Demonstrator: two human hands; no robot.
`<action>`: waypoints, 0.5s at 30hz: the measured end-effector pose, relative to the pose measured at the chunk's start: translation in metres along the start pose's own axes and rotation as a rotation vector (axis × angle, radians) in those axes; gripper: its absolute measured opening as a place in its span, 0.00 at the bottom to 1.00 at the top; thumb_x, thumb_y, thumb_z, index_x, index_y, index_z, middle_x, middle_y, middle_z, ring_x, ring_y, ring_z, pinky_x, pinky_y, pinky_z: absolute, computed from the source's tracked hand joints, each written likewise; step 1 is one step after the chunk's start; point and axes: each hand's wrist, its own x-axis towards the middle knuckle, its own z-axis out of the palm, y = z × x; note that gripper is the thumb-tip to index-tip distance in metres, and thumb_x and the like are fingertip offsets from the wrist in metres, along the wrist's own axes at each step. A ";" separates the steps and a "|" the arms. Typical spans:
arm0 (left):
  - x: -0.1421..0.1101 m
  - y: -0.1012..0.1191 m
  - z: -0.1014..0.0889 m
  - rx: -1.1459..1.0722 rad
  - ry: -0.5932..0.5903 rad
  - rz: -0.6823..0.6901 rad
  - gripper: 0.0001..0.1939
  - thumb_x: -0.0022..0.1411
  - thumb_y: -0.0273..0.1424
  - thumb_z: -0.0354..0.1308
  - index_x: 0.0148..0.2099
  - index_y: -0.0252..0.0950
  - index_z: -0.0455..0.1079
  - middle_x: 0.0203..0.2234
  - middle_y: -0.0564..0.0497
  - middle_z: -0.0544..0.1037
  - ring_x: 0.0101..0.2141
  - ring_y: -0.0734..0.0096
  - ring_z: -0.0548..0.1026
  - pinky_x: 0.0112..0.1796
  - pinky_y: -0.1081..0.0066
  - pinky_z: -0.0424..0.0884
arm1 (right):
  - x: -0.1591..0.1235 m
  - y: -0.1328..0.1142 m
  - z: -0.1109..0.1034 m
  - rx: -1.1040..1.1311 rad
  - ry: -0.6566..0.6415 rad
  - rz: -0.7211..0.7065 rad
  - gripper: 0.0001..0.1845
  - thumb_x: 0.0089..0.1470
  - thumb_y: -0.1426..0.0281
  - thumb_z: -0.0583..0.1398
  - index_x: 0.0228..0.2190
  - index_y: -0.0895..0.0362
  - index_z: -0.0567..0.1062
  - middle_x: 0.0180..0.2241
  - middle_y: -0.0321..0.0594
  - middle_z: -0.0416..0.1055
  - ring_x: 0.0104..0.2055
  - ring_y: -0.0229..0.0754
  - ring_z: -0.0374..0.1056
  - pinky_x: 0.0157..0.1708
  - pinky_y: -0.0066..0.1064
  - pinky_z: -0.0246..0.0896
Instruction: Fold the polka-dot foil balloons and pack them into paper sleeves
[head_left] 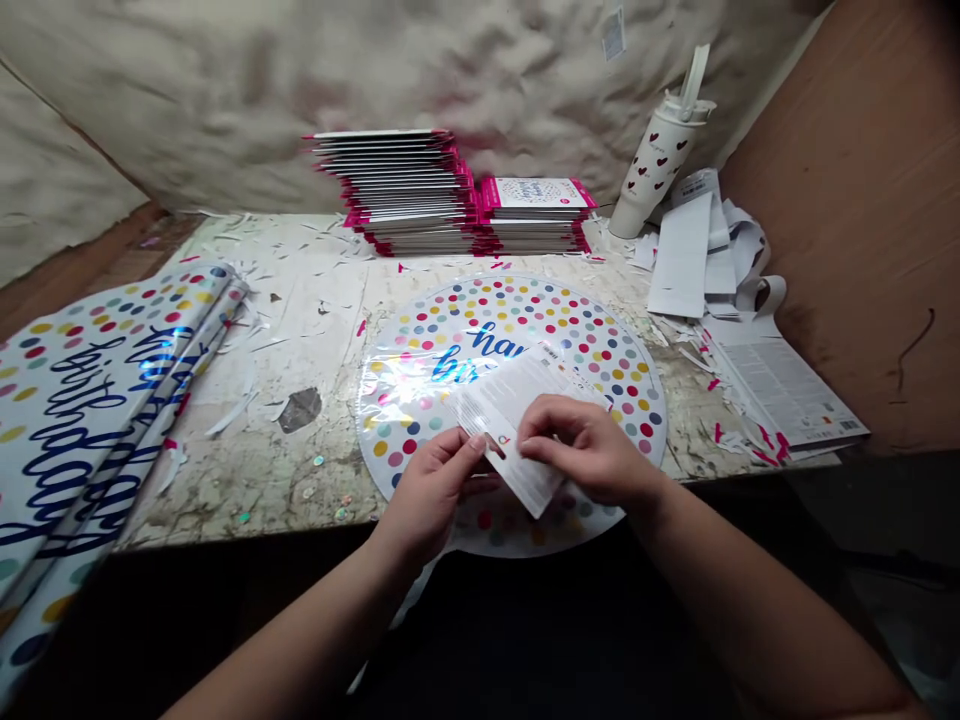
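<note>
Over a dotted foil balloon (pixel 517 315), hands (pixel 427 500) (pixel 585 450) pinch a white card (pixel 517 390).

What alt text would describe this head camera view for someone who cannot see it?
A person's left hand and right hand pinch a white printed card above a round foil balloon dotted in many colours, on a stained worktop. Behind stand stacks of pink-edged balloon packets and a heart-patterned white tumbler; folded dotted foil lies at left.

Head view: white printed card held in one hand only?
No, both the left hand and right hand pinch the white printed card.
</note>
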 end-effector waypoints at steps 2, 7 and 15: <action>0.002 0.004 -0.006 0.063 0.020 0.049 0.14 0.55 0.36 0.59 0.42 0.35 0.68 0.34 0.49 0.76 0.34 0.68 0.75 0.35 0.68 0.72 | -0.017 0.002 -0.022 -0.054 -0.170 0.062 0.10 0.53 0.66 0.58 0.25 0.57 0.72 0.25 0.35 0.69 0.28 0.35 0.66 0.29 0.26 0.62; -0.002 0.038 -0.012 0.607 0.082 0.369 0.25 0.54 0.30 0.59 0.55 0.41 0.61 0.32 0.52 0.77 0.32 0.67 0.75 0.34 0.70 0.70 | -0.057 0.004 -0.069 -0.731 0.074 0.201 0.14 0.48 0.56 0.61 0.26 0.54 0.75 0.28 0.39 0.72 0.31 0.43 0.69 0.28 0.32 0.65; -0.005 0.102 0.016 0.773 -0.010 0.897 0.18 0.51 0.28 0.62 0.46 0.43 0.72 0.33 0.51 0.79 0.36 0.63 0.76 0.42 0.66 0.69 | 0.006 -0.013 -0.047 0.033 0.485 -0.086 0.07 0.51 0.65 0.61 0.34 0.52 0.76 0.32 0.39 0.76 0.36 0.47 0.73 0.36 0.40 0.70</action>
